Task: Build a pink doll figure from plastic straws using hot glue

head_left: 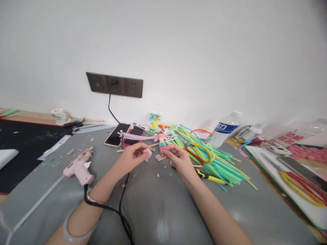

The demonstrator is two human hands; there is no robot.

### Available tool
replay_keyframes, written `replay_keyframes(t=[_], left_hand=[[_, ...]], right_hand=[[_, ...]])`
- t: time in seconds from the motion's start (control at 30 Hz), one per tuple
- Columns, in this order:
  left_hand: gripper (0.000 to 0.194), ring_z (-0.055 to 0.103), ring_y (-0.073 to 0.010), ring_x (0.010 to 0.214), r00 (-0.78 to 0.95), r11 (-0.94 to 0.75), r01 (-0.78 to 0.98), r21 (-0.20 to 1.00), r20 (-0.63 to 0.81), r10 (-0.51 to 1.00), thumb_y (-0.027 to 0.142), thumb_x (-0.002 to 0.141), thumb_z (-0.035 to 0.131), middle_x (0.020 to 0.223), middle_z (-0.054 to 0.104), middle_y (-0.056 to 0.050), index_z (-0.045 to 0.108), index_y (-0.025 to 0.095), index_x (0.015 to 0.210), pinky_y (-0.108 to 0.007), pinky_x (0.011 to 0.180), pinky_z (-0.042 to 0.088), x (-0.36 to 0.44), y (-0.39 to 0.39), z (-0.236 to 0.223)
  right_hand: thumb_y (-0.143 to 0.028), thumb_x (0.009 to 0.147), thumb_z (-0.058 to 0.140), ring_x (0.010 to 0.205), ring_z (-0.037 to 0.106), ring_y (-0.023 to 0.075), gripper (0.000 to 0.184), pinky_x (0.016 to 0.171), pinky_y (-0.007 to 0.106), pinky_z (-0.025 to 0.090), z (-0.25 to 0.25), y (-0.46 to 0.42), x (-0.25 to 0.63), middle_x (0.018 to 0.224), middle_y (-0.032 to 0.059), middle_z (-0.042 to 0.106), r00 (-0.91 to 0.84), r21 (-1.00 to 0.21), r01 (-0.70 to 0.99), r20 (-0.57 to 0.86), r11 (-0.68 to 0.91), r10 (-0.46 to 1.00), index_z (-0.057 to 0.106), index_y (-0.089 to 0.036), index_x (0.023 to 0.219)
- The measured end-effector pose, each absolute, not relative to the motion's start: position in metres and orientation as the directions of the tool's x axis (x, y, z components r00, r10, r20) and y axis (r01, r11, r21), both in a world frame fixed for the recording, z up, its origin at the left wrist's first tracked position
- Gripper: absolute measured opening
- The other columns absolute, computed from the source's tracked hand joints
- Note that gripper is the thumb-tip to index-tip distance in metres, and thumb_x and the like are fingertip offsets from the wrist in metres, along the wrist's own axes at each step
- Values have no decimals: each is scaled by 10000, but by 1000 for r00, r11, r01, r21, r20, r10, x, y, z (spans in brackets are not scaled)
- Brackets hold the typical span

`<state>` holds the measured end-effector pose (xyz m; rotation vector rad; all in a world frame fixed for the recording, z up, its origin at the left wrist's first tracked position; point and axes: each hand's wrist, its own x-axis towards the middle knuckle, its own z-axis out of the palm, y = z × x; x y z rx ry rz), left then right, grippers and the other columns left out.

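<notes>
The left hand pinches a pink piece lightly, perhaps to spare its shape; the right hand's hold I cannot tell.

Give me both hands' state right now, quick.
Left hand: closed, pinching a small pink fuzzy piece.
Right hand: fingertips together at the pink-and-blue piece; can't tell if gripping it.

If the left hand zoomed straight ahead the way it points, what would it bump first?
Probably the pink bundle with the blue band, near the right hand. The left hand, holding a fluffy pink piece, points roughly that way, but depth is unclear.
</notes>
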<state>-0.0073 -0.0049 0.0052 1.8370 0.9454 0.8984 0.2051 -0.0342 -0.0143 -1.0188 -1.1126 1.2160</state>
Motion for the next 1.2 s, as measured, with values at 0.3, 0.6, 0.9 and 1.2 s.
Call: replay_keyframes(t=[0.3, 0.6, 0.9, 1.2], left_hand=[[241, 597, -144, 716, 482, -239, 167, 956, 132, 866, 333, 806, 666, 806, 638, -26, 628, 152, 960, -258, 675, 480, -5, -6, 1], [183, 599, -155, 720, 471, -222, 169, 960, 119, 874, 321, 746, 695, 772, 654, -22, 642, 160, 816, -254, 660, 492, -4, -5, 3], [236, 598, -170, 784, 496, -259, 184, 948, 138, 857, 389, 827, 638, 854, 663, -53, 665, 157, 852, -258, 673, 503, -4, -8, 4], [165, 627, -166, 792, 498, -227, 127, 966, 136, 856, 299, 775, 667, 850, 659, -47, 626, 155, 844, -282, 745, 528, -3, -7, 1]], right_hand=[[-413, 689, 836, 736, 694, 187, 302, 751, 326, 539, -17, -35, 203, 771, 12, 714, -20, -983, -169, 74, 70, 997, 640, -210, 795], [-410, 697, 819, 723, 680, 178, 271, 747, 330, 546, -16, -35, 203, 768, 26, 739, -10, -986, -145, 83, 80, 997, 722, -201, 839], [-403, 658, 846, 692, 657, 162, 290, 720, 298, 520, -17, -36, 201, 739, 19, 725, -21, -981, -191, 36, 32, 999, 673, -191, 754], [-358, 740, 760, 667, 623, 152, 192, 664, 278, 482, -19, -35, 206, 760, 22, 717, -132, -992, 93, 74, 87, 988, 718, -180, 799]])
